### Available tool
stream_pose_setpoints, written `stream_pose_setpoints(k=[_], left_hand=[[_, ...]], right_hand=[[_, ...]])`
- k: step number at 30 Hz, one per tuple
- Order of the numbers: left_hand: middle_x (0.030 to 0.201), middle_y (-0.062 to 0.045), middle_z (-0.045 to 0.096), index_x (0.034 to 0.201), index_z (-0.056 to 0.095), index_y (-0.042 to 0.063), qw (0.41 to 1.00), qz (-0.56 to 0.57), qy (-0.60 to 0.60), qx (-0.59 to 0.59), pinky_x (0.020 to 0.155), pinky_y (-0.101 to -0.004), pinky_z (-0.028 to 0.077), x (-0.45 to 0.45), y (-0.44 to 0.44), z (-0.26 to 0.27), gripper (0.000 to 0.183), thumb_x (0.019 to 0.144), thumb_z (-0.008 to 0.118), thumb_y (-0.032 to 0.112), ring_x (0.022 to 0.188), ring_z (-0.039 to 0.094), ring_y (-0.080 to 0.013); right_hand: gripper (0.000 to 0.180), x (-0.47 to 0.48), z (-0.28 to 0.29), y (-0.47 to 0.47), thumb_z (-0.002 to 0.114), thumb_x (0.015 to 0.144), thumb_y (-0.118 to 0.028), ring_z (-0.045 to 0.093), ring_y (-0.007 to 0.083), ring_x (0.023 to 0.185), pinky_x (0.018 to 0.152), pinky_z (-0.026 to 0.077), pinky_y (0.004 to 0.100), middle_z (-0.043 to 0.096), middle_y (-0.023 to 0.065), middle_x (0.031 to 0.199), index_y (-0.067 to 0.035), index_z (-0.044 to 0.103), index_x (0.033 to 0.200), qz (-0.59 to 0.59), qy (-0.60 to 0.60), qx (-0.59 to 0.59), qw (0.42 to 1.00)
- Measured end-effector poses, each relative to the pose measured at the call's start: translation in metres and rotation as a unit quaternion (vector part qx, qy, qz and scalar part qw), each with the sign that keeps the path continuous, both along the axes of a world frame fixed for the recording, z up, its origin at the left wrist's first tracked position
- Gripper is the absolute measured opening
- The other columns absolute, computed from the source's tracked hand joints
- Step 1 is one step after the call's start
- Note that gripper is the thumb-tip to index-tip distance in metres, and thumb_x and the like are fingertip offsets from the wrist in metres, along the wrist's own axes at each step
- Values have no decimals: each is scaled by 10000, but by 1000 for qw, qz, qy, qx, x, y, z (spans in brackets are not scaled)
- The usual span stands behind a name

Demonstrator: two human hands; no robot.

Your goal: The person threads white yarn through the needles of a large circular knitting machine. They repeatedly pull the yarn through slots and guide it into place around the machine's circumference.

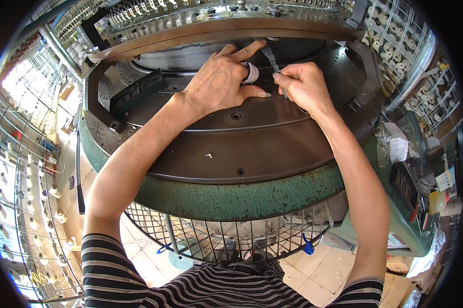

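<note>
My right hand (302, 82) pinches a thin flat metal tool (270, 56) between thumb and fingers. The tool's far end reaches up to the lower edge of the brown ring (223, 29) of a circular knitting machine. My left hand (220, 79) is spread beside it, index fingertip at or very near the tool's upper end; contact is hard to tell. A white wrapping (251, 73) circles one of its bent fingers. Behind that hand, fine needles and greyish knitted fabric (170, 56) line the cylinder. The tool's tip is partly hidden under the ring.
A dark metal bed plate (212, 154) with bolts and a white lint scrap (208, 155) lies below my hands. Its green rim (235, 196) curves above a wire guard (231, 235). Yarn cone racks (27, 200) stand left and right. A green side table (404, 235) holds clutter.
</note>
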State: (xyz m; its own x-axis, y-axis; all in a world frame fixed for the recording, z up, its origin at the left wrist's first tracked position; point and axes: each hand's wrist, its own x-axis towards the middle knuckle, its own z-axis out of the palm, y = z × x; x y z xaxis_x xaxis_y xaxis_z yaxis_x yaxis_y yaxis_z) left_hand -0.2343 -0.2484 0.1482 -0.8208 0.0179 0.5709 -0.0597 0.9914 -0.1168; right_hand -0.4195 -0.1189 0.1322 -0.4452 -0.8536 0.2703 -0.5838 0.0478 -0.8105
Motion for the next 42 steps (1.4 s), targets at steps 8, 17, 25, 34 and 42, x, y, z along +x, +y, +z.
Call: stream_pose_setpoints(k=[8, 17, 25, 34, 42], left_hand=[[1617, -88, 442, 913, 764, 18, 1000, 11, -14, -8, 972, -448, 529, -1, -2, 0, 373, 836, 816, 379, 1106, 624, -383], [1609, 2, 464, 799, 723, -25, 992, 88, -86, -7, 800, -448, 574, 2, 0, 14, 480, 838, 810, 445, 862, 710, -373], [1260, -63, 729, 928, 795, -9, 979, 127, -159, -7, 847, -468, 585, 2, 11, 36, 693, 817, 737, 673, 911, 735, -379], [795, -179, 730, 1252, 703, 13, 963, 221, -145, -46, 765, -499, 585, 0, 15, 52, 889, 729, 753, 730, 893, 731, -406], [881, -172, 741, 900, 732, -13, 960, 241, -140, -15, 798, -482, 582, 0, 7, 49, 685, 754, 796, 653, 914, 724, -388]], right_hand=[[263, -1, 1, 0, 708, 901, -174, 640, 146, 610, 626, 496, 334, 690, 78, 625, 5, 730, 709, -6, 8, 2, 1000], [204, 22, 3, -4, 670, 836, -87, 684, 476, 748, 710, 541, 500, 634, 309, 701, 79, 677, 718, -33, 167, -80, 982], [202, 30, 9, 4, 671, 830, -92, 696, 473, 761, 692, 551, 476, 645, 334, 735, 88, 702, 744, -31, 82, -4, 996], [102, 18, -1, -41, 673, 790, -5, 679, 497, 783, 716, 562, 470, 639, 334, 760, 71, 723, 745, -59, 134, -124, 981], [164, 9, -10, -63, 729, 859, -66, 669, 428, 709, 694, 544, 464, 644, 272, 706, 39, 704, 736, -66, 141, -175, 972]])
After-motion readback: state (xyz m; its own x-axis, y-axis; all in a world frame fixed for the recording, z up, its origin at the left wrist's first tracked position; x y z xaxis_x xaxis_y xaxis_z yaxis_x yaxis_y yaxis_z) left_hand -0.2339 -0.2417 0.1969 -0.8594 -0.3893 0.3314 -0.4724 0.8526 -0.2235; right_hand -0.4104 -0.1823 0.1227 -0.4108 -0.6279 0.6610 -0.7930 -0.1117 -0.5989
